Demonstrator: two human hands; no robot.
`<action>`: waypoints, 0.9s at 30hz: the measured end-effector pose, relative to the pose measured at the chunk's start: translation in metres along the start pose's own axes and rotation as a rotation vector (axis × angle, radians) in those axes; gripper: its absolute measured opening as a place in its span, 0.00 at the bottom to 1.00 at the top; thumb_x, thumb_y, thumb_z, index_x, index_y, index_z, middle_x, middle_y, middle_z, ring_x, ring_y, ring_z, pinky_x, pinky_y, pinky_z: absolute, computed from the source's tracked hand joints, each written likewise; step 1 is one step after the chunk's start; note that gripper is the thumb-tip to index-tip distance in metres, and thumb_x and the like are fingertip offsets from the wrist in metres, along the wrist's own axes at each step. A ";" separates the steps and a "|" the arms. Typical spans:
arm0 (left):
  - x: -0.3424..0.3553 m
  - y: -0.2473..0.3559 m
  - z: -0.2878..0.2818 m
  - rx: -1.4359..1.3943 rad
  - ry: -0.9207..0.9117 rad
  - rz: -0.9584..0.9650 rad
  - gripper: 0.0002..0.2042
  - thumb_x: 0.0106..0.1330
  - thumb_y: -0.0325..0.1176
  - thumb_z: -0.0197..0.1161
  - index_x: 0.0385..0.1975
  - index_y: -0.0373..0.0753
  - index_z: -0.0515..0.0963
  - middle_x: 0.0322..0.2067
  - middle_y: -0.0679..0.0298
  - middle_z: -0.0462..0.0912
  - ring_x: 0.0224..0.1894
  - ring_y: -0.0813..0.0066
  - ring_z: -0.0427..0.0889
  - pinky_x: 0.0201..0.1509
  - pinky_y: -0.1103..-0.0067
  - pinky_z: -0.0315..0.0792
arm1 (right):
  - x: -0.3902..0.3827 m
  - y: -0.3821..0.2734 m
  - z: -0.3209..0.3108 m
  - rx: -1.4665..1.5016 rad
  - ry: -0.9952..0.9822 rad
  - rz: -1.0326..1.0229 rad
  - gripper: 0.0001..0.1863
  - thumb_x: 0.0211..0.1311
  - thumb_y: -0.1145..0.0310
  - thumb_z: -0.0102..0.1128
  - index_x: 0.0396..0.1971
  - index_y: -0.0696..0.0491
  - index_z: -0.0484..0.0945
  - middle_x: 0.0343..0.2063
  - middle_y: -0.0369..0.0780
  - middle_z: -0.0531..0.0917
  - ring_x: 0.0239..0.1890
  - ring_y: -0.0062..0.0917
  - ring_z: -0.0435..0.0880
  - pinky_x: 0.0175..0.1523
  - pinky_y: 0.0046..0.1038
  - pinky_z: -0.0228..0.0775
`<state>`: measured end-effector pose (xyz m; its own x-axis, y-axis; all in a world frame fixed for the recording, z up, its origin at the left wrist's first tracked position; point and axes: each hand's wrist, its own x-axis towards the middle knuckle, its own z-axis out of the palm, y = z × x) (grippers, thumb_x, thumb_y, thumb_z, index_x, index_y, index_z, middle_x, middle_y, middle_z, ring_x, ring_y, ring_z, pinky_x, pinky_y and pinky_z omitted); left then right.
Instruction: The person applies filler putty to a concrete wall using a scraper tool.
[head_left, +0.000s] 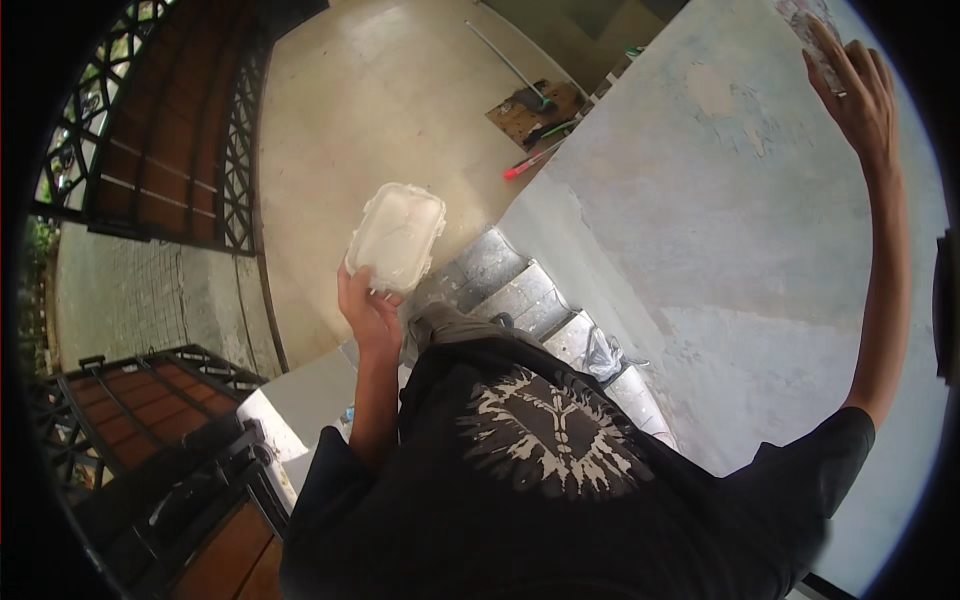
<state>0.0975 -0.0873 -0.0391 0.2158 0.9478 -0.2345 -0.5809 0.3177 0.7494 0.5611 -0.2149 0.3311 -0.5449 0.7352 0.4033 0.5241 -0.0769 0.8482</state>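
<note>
My left hand [370, 310] holds a whitish plastic tub [400, 235] by its near edge, thumb over the rim. Pale, smooth paste seems to cover the tub's inside. High at the right, my right arm is stretched out and my right hand [862, 95] is up against the grey-blue wall [740, 270]. Its fingers bend over a greyish, mottled flat piece [818, 52] at the wall, whose kind I cannot make out. Left of that hand, a paler rough patch [712, 90] marks the wall.
Below me, speckled steps [540, 300] run along the wall, with a crumpled clear plastic bag [603, 355] on one. On the floor [340, 120] beyond lie a long-handled broom [530, 98] and a tool with a red end [515, 172]. A dark metal gate [170, 120] stands at the left.
</note>
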 end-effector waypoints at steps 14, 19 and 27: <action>0.102 -0.099 0.049 -0.007 -0.344 -0.144 0.23 0.63 0.37 0.53 0.58 0.39 0.64 0.55 0.55 0.70 0.56 0.57 0.73 0.54 0.62 0.74 | -0.029 -0.041 -0.015 -0.190 0.013 0.105 0.27 0.47 0.60 0.72 0.52 0.44 0.78 0.27 0.35 0.71 0.32 0.26 0.70 0.39 0.28 0.68; 0.168 -0.120 0.053 0.025 -0.479 -0.277 0.25 0.61 0.37 0.53 0.59 0.39 0.63 0.55 0.54 0.69 0.57 0.55 0.73 0.52 0.57 0.76 | -0.008 -0.062 0.001 -0.258 -0.043 0.143 0.28 0.46 0.59 0.73 0.52 0.43 0.77 0.30 0.34 0.71 0.34 0.24 0.70 0.41 0.26 0.68; 0.207 -0.107 0.058 0.021 -0.523 -0.316 0.27 0.60 0.36 0.52 0.61 0.36 0.61 0.56 0.50 0.69 0.56 0.51 0.75 0.48 0.55 0.79 | -0.001 -0.032 0.025 -0.275 -0.220 0.139 0.29 0.48 0.59 0.73 0.55 0.40 0.77 0.29 0.34 0.73 0.33 0.24 0.71 0.42 0.25 0.73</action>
<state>0.2498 0.0737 -0.1320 0.7353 0.6677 -0.1164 -0.4113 0.5762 0.7063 0.5613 -0.1958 0.2953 -0.3117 0.8297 0.4630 0.3716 -0.3420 0.8631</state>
